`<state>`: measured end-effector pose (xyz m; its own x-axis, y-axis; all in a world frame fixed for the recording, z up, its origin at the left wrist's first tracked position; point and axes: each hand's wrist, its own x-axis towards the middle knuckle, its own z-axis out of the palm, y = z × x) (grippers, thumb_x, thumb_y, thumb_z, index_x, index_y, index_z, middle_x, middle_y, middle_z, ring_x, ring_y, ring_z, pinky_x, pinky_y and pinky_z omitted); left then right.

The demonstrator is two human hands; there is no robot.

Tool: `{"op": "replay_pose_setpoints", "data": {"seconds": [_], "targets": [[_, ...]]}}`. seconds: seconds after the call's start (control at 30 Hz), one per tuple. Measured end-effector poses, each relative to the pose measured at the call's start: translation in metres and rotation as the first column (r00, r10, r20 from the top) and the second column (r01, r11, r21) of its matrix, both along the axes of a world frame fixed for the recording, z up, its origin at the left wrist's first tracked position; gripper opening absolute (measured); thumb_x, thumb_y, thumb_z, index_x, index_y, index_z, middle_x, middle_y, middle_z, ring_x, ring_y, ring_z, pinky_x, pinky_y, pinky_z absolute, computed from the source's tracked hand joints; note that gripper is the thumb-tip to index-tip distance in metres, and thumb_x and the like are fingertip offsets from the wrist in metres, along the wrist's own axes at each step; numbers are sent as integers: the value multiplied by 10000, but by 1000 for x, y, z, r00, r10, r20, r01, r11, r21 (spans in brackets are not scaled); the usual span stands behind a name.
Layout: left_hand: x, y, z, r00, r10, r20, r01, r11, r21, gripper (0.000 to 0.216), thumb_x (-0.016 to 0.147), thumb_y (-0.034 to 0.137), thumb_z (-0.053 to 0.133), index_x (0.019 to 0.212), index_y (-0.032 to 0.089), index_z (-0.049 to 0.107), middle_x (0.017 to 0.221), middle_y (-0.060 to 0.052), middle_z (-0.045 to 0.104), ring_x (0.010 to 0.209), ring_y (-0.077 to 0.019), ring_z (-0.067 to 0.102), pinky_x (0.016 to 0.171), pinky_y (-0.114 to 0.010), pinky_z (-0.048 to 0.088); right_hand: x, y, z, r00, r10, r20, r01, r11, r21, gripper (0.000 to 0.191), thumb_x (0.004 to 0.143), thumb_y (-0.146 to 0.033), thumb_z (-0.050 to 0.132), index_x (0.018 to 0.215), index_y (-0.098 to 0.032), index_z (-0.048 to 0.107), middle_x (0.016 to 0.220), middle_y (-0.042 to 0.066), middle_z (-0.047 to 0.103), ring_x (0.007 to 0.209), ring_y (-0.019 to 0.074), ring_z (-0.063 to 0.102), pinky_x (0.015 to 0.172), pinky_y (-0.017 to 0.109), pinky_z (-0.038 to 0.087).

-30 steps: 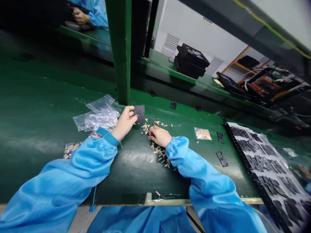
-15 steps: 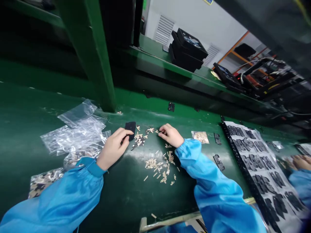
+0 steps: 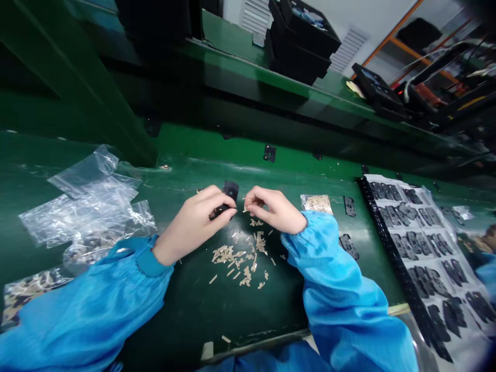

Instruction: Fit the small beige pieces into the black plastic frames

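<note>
Between the thumb and fingers of my left hand [image 3: 201, 219] a small flat black plastic part [image 3: 231, 190] is held tilted above the bench. Close to its right side, my right hand [image 3: 274, 206] has its thumb and fingertips pinched together. A small pale bit shows at those fingertips, too small to name. Below both hands lies a loose scatter of small beige strips and pieces [image 3: 236, 258] on the green bench [image 3: 186, 310]. My left hand hides part of the bench behind it.
Clear plastic bags [image 3: 89, 206] lie at left, above a bag of beige and dark pieces [image 3: 31, 292]. A small bag of beige pieces [image 3: 316, 203] and black parts [image 3: 349, 206] sit at right. Beyond stands a tray [image 3: 403, 274] of black parts. A co-worker's sleeve [image 3: 486, 274] shows at the right edge.
My left hand has lifted the black part off the bench and brought it right, closer to my right hand. The camera view has shifted somewhat.
</note>
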<state>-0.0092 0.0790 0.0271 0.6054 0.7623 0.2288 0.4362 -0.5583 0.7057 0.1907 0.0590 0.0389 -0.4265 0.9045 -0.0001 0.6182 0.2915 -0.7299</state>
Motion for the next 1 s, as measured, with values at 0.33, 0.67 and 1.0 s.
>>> {"op": "replay_pose_setpoints", "data": {"seconds": [0.33, 0.67, 1.0], "targets": [[50, 3, 23, 983, -176, 43, 180, 971, -156, 128, 775, 201, 530, 660, 184, 583, 683, 25, 522, 636, -108, 489, 575, -228, 348, 24, -28, 25, 997, -48, -55, 60, 966, 250, 121, 795, -79, 485, 844, -185, 451, 735, -26, 508, 636, 78, 507, 590, 198, 440], [64, -1, 27, 981, 102, 167, -77, 985, -151, 146, 766, 151, 487, 655, 178, 579, 666, 15, 499, 629, -115, 471, 556, -239, 353, 10, -32, 21, 910, -391, 138, 248, 780, 574, 140, 869, -230, 456, 778, -173, 546, 872, 73, 535, 832, 192, 495, 708, 350, 426], [62, 0, 30, 979, 143, 145, -137, 989, -50, 144, 756, 139, 499, 648, 190, 580, 655, 16, 519, 639, -122, 487, 572, -246, 363, 0, -26, 22, 881, -439, 175, 235, 729, 643, 208, 865, -168, 421, 753, -168, 597, 841, 73, 558, 791, 186, 488, 691, 338, 416]]}}
